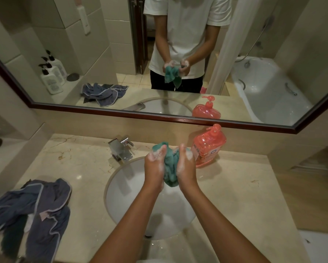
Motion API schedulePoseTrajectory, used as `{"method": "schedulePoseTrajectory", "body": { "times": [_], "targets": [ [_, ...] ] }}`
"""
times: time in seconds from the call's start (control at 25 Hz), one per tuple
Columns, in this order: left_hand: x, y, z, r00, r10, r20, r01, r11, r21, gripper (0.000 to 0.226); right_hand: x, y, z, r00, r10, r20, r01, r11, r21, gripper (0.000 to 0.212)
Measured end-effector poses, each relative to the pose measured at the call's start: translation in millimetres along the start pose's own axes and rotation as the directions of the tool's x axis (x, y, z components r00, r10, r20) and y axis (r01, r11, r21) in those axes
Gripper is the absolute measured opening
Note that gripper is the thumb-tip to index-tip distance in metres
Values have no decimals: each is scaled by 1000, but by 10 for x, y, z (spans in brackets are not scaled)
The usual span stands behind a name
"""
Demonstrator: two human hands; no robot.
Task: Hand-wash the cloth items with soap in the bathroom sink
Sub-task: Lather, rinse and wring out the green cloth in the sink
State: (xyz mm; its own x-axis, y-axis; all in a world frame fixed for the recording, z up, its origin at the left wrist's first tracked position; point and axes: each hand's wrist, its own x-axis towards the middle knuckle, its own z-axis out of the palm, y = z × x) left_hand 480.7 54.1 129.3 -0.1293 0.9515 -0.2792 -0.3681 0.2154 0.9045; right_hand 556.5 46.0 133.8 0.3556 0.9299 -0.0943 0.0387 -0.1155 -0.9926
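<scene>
A bunched teal cloth (170,168) hangs above the white sink basin (125,194), squeezed between both my hands. My left hand (154,164) grips its left side and my right hand (186,164) grips its right side; both are covered in soap foam. An orange-pink pump bottle of soap (208,147) stands on the counter just right of my right hand. A heap of blue-grey cloths (34,211) lies on the counter at the left.
A chrome tap (120,149) sits behind the basin, left of my hands. The marble counter (244,196) runs around the sink. A wide mirror (159,54) above reflects a person, white pump bottles and a bathtub.
</scene>
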Motion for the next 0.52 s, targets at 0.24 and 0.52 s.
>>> {"method": "schedulePoseTrajectory", "body": {
  "times": [0.24,0.52],
  "targets": [
    [-68,2,99,991,-119,63,118,993,22,24,161,-51,-35,998,61,-10,-61,997,-36,26],
    [-45,36,64,998,-49,48,42,991,125,23,-27,-54,28,1000,-4,-6,3,996,-95,31]
  ]
}}
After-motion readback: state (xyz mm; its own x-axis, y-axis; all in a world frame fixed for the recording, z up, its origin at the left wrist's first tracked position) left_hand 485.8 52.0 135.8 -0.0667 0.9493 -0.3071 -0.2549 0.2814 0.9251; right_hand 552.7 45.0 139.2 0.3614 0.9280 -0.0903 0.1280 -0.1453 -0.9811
